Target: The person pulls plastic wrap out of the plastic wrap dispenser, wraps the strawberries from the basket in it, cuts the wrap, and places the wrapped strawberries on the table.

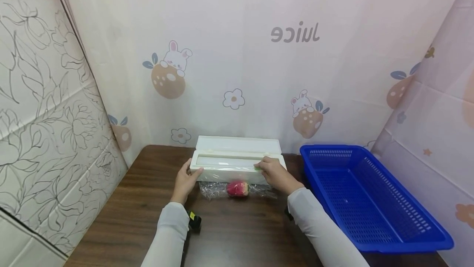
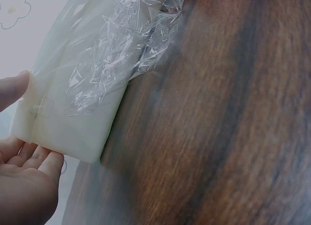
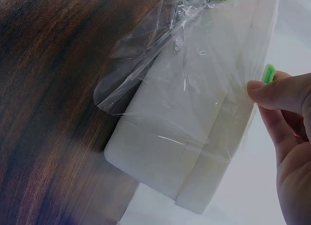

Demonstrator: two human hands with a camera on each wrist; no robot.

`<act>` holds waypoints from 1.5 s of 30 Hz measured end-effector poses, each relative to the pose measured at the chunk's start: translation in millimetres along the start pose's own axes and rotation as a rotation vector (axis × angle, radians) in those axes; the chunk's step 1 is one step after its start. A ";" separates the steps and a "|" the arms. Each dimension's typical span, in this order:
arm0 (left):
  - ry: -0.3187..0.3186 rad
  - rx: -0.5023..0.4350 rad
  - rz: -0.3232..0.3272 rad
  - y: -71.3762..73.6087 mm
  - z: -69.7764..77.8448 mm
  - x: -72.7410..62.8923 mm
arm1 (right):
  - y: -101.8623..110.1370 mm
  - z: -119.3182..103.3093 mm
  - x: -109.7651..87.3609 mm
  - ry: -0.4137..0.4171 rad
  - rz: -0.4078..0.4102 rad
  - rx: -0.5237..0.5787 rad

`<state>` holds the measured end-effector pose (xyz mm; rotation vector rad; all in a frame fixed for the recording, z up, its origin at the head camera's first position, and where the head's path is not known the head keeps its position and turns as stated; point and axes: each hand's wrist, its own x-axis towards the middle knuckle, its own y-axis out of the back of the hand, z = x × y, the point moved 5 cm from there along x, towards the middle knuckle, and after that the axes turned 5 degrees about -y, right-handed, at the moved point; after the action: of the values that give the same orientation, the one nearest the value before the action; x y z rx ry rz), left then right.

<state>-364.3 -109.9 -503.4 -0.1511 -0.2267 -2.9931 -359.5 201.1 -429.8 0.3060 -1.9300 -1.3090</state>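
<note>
A white cling film dispenser box point(image 1: 214, 175) lies across the table with its lid point(image 1: 237, 143) raised at the back. My left hand point(image 1: 185, 182) holds its left end, thumb at the upper front edge and fingers against the end, as the left wrist view shows. At the slot, right of the middle, my right hand point(image 1: 277, 174) pinches a small green slide cutter point(image 3: 268, 73) between thumb and fingers. Clear cling film point(image 1: 212, 191) hangs crumpled over the box front onto the table. A red, fruit-like piece point(image 1: 237, 189) with a pale yellowish end lies at the film, before the box.
To the right stands a blue perforated plastic basket point(image 1: 355, 201). The brown wooden table point(image 1: 237, 234) meets a printed curtain point(image 1: 237, 61) behind the box. A black strap device point(image 1: 194, 221) is on the left wrist.
</note>
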 end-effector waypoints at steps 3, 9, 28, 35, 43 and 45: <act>-0.002 -0.002 0.003 -0.6 -0.7 0.4 | -1.4 0.7 0.3 0.013 -0.003 -0.007; -0.007 -0.006 0.010 -0.9 -0.3 0.8 | 0.2 -2.7 2.9 0.023 0.023 -0.013; 0.003 -0.014 0.007 -1.5 2.6 0.4 | -6.1 -5.4 18.4 -0.308 -0.073 -0.089; 0.002 -0.008 0.009 -0.8 1.5 -0.4 | -6.5 -9.7 19.6 -0.328 -0.045 -0.091; -0.012 -0.015 0.004 -1.2 2.9 -1.7 | -8.7 -13.2 19.0 -0.376 -0.074 -0.056; -0.014 -0.020 0.005 -1.1 1.9 -1.2 | -8.8 -14.2 19.5 -0.371 -0.076 -0.053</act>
<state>-363.1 -108.4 -501.8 -0.1739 -0.1982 -2.9910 -364.5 176.2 -426.1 0.1148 -2.2012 -1.5500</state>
